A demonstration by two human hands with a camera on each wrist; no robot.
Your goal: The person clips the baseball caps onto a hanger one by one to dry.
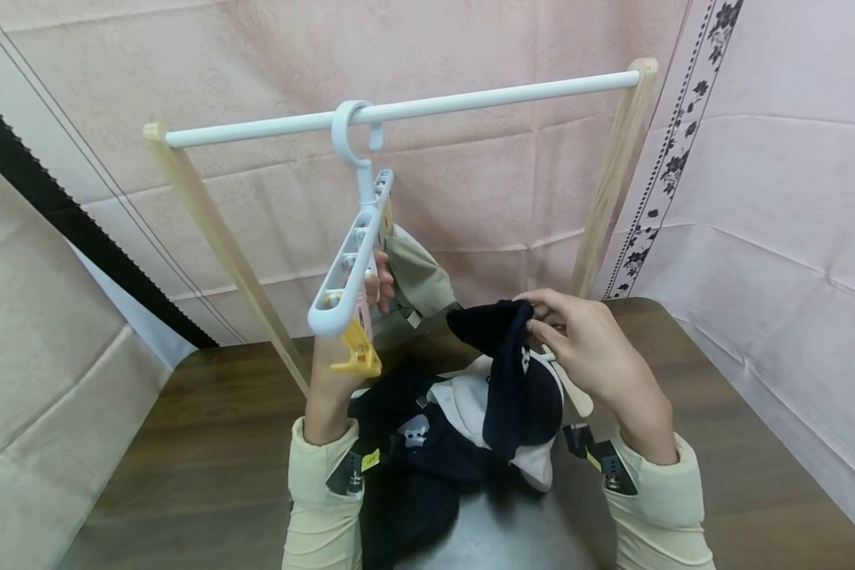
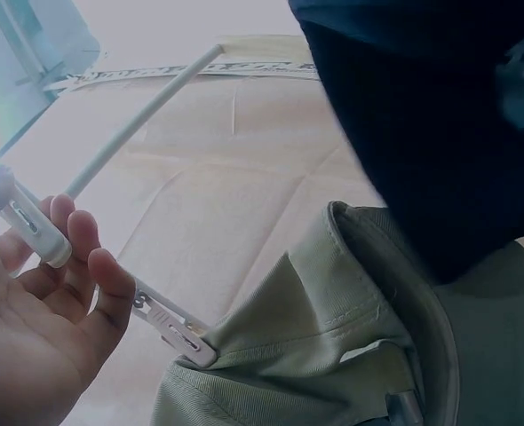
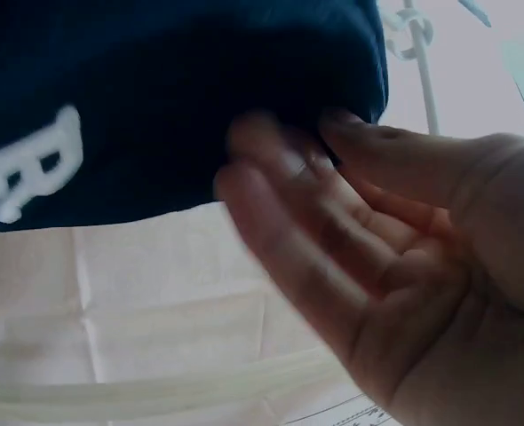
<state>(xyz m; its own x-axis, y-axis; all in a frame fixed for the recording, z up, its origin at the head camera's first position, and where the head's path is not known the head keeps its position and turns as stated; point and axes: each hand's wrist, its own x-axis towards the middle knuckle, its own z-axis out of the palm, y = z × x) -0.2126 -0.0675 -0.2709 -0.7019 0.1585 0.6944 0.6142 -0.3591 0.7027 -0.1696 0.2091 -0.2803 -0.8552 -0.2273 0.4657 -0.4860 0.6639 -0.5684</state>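
Observation:
A pale blue hanger [image 1: 345, 261] with clips hangs by its hook. My left hand [image 2: 44, 311] pinches a whitish clip [image 2: 35, 229] on it, thumb against the fingers. Beyond that hand an olive-green cap [image 2: 289, 328] hangs from a pinkish clip [image 2: 186, 342]. A yellow clip [image 1: 359, 352] dangles at the hanger's near end. My right hand [image 1: 587, 336] pinches the edge of a navy cap [image 1: 502, 372], held up to the right of the hanger. In the right wrist view a white letter patch [image 3: 35, 164] shows on the navy cap.
The hanger's hook loops over a white rod [image 1: 484, 99] between two wooden posts [image 1: 217, 237]. Beneath my hands, more dark and white caps [image 1: 427, 443] lie piled on the brown wooden table [image 1: 207, 467]. Pink patterned cloth [image 1: 470, 182] covers the back.

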